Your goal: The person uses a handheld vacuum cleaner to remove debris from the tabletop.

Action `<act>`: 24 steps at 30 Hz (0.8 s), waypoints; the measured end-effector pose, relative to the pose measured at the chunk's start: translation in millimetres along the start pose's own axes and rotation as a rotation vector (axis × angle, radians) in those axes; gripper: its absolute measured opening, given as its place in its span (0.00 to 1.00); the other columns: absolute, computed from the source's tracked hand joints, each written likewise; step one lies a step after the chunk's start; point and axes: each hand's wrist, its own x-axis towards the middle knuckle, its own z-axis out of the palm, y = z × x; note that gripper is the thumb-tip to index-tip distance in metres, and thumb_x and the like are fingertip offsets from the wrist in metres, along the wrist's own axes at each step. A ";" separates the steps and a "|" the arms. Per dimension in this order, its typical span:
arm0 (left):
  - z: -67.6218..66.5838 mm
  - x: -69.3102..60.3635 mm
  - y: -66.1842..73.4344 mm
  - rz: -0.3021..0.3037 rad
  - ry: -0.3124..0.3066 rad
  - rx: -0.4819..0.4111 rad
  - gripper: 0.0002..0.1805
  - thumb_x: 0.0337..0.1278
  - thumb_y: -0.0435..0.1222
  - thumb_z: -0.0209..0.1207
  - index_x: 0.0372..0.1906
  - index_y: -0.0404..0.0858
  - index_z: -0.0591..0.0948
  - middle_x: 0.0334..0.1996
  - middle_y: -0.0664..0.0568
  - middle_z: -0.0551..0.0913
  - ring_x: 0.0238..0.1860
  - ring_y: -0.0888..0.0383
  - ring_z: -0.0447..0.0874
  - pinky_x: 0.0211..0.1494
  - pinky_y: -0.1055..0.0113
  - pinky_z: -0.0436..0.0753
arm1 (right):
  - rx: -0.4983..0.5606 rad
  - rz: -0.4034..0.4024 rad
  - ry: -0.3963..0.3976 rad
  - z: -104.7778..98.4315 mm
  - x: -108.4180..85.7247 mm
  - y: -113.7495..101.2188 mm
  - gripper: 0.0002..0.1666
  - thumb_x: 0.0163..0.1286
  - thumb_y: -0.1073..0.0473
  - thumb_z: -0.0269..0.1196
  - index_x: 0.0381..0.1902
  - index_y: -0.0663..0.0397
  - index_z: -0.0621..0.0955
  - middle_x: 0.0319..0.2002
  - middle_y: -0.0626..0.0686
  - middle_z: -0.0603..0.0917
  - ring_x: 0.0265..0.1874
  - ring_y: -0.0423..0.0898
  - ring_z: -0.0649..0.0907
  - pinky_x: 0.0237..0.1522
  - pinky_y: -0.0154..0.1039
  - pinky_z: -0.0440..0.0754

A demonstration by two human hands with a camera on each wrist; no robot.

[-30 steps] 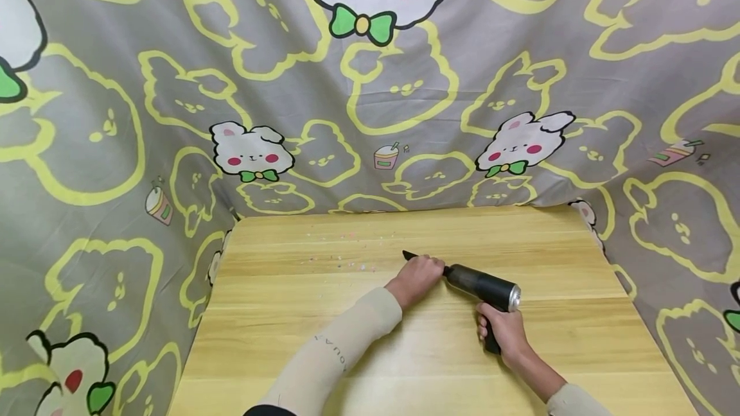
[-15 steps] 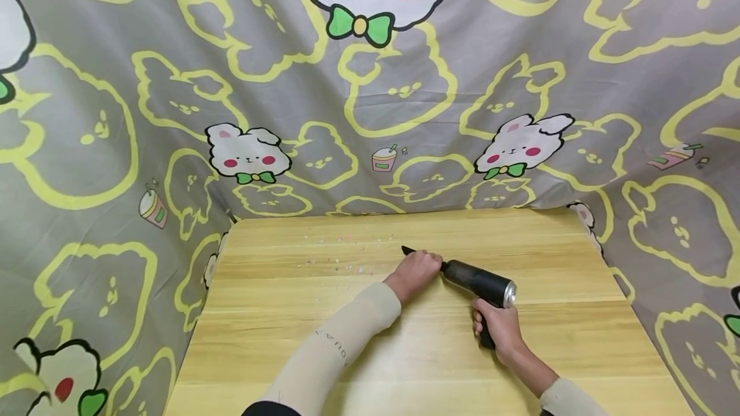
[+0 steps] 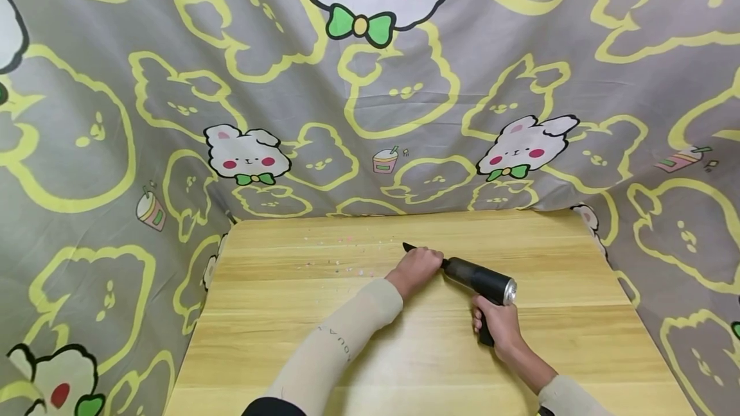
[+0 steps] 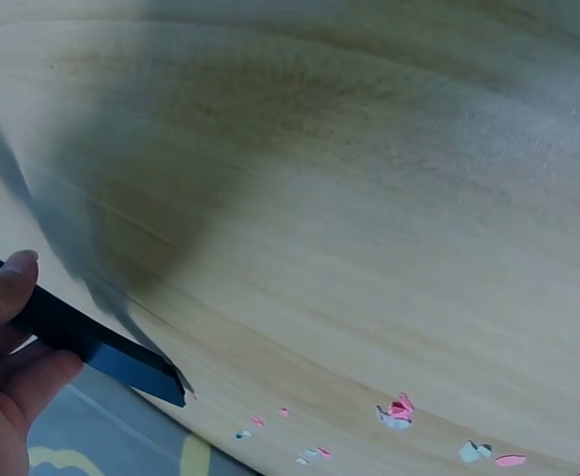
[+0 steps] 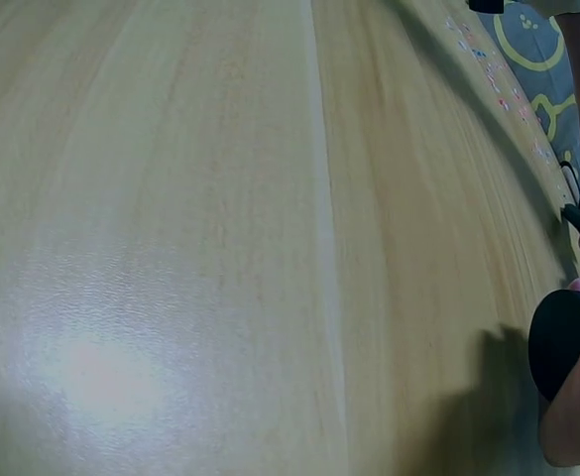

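Note:
A black handheld vacuum cleaner [image 3: 480, 279] with a silver rear end is held over the right-middle of the wooden table, pointing left and away. My right hand [image 3: 500, 325] grips its handle. Around the slim front nozzle curls my left hand [image 3: 417, 269], and the dark nozzle tip [image 3: 408, 247] sticks out past it. In the left wrist view, thumb and fingers pinch the nozzle [image 4: 111, 352], whose slanted end is close to small pink and pale scraps [image 4: 399, 409]. The right wrist view shows part of my right hand [image 5: 579, 412] beside a black rounded part of the vacuum [image 5: 555, 342].
More tiny scraps [image 3: 361, 272] lie scattered on the table [image 3: 277, 320], left of the nozzle and toward the back. Grey cloth [image 3: 324, 95] printed with yellow outlines and white rabbits hangs along the table's back and sides.
The vacuum and both hands have shifted slightly toward the table's back edge. The grip of each hand looks the same. The head view has tilted a little.

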 end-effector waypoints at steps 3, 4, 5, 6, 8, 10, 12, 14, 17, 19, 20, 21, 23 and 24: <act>0.5 2.1 -1.2 -0.006 -0.018 0.001 0.10 0.72 0.28 0.59 0.44 0.42 0.88 0.38 0.55 0.92 0.37 0.61 0.91 0.38 0.74 0.90 | 0.000 -0.007 -0.001 0.6 2.2 -1.0 0.09 0.71 0.62 0.62 0.36 0.64 0.75 0.16 0.47 0.75 0.13 0.42 0.75 0.18 0.39 0.82; 0.8 3.0 -1.7 -0.008 -0.023 -0.002 0.10 0.72 0.28 0.59 0.44 0.42 0.88 0.38 0.55 0.92 0.38 0.61 0.91 0.38 0.74 0.90 | 0.001 -0.009 0.000 0.7 2.9 -1.5 0.09 0.71 0.62 0.62 0.37 0.63 0.75 0.15 0.46 0.75 0.13 0.42 0.75 0.18 0.39 0.81; 1.0 4.0 -2.1 -0.011 -0.028 -0.005 0.10 0.72 0.28 0.59 0.45 0.42 0.88 0.38 0.55 0.92 0.38 0.61 0.91 0.39 0.75 0.90 | 0.005 -0.009 0.002 0.8 3.6 -1.9 0.08 0.71 0.62 0.62 0.37 0.63 0.75 0.16 0.46 0.75 0.13 0.42 0.75 0.18 0.39 0.82; 1.1 4.9 -2.4 -0.013 -0.032 -0.007 0.09 0.72 0.28 0.59 0.45 0.42 0.88 0.38 0.55 0.92 0.38 0.61 0.91 0.39 0.75 0.89 | 0.009 -0.007 0.003 0.8 4.2 -2.4 0.08 0.71 0.62 0.63 0.37 0.62 0.75 0.16 0.47 0.75 0.13 0.42 0.75 0.18 0.39 0.81; 1.3 6.8 -2.9 -0.018 -0.035 -0.002 0.09 0.72 0.28 0.59 0.45 0.43 0.88 0.38 0.55 0.92 0.38 0.61 0.91 0.38 0.76 0.89 | 0.018 -0.002 0.004 0.8 5.2 -3.3 0.09 0.71 0.62 0.63 0.38 0.62 0.75 0.16 0.47 0.76 0.13 0.42 0.75 0.18 0.38 0.82; 1.5 8.4 -3.1 -0.022 -0.036 0.003 0.09 0.72 0.28 0.59 0.44 0.43 0.88 0.38 0.56 0.92 0.37 0.62 0.91 0.37 0.76 0.89 | 0.025 0.005 0.006 0.8 6.0 -3.9 0.09 0.71 0.62 0.64 0.38 0.61 0.75 0.16 0.47 0.76 0.13 0.41 0.75 0.18 0.38 0.82; 1.4 9.4 -2.8 -0.026 -0.032 0.007 0.09 0.72 0.28 0.60 0.44 0.43 0.88 0.37 0.56 0.92 0.37 0.62 0.91 0.36 0.76 0.89 | 0.027 0.013 0.006 0.6 6.4 -4.3 0.09 0.71 0.61 0.64 0.38 0.61 0.74 0.16 0.47 0.76 0.14 0.42 0.75 0.18 0.38 0.82; 1.6 10.6 -2.2 -0.027 -0.032 0.001 0.09 0.72 0.28 0.60 0.44 0.43 0.88 0.38 0.56 0.92 0.37 0.62 0.91 0.36 0.76 0.89 | 0.026 0.017 0.011 0.3 6.8 -4.5 0.09 0.71 0.61 0.64 0.37 0.60 0.74 0.16 0.47 0.76 0.14 0.42 0.75 0.19 0.38 0.82; 2.3 13.0 -1.7 -0.027 -0.036 -0.006 0.09 0.72 0.29 0.60 0.45 0.43 0.88 0.39 0.56 0.92 0.39 0.61 0.91 0.38 0.76 0.89 | 0.024 0.016 0.019 -0.4 7.7 -4.9 0.09 0.71 0.62 0.64 0.35 0.60 0.74 0.16 0.47 0.76 0.13 0.42 0.75 0.18 0.38 0.82; 3.5 15.2 -2.2 -0.031 -0.043 0.000 0.09 0.72 0.29 0.60 0.46 0.44 0.88 0.40 0.56 0.92 0.39 0.61 0.91 0.38 0.76 0.89 | 0.020 0.009 0.023 -0.4 8.8 -5.2 0.09 0.71 0.62 0.63 0.35 0.60 0.74 0.16 0.47 0.76 0.13 0.42 0.75 0.18 0.38 0.82; 3.9 16.3 -2.6 -0.033 -0.045 0.009 0.10 0.72 0.29 0.59 0.46 0.44 0.88 0.40 0.56 0.92 0.39 0.61 0.91 0.38 0.76 0.89 | 0.019 0.005 0.023 -0.3 9.4 -5.5 0.09 0.72 0.62 0.63 0.35 0.59 0.73 0.15 0.47 0.76 0.13 0.42 0.75 0.18 0.38 0.82; 4.4 17.4 -3.0 -0.035 -0.047 0.016 0.09 0.72 0.29 0.60 0.46 0.44 0.88 0.40 0.56 0.92 0.39 0.62 0.91 0.38 0.76 0.89 | 0.020 0.001 0.024 -0.1 10.2 -5.7 0.09 0.72 0.62 0.63 0.35 0.59 0.74 0.15 0.47 0.76 0.13 0.42 0.75 0.18 0.38 0.82; 5.2 19.4 -4.2 -0.038 -0.050 0.029 0.10 0.73 0.29 0.60 0.46 0.44 0.87 0.39 0.56 0.92 0.39 0.62 0.91 0.38 0.76 0.89 | 0.018 -0.002 0.028 0.5 11.8 -6.0 0.09 0.72 0.62 0.63 0.35 0.58 0.73 0.15 0.46 0.76 0.13 0.41 0.75 0.18 0.38 0.82; 5.6 20.4 -4.9 -0.038 -0.050 0.031 0.10 0.73 0.29 0.59 0.46 0.45 0.88 0.39 0.56 0.92 0.38 0.62 0.91 0.37 0.76 0.89 | 0.018 -0.001 0.029 0.8 12.6 -6.2 0.09 0.72 0.62 0.63 0.35 0.58 0.73 0.15 0.46 0.76 0.13 0.41 0.75 0.18 0.38 0.82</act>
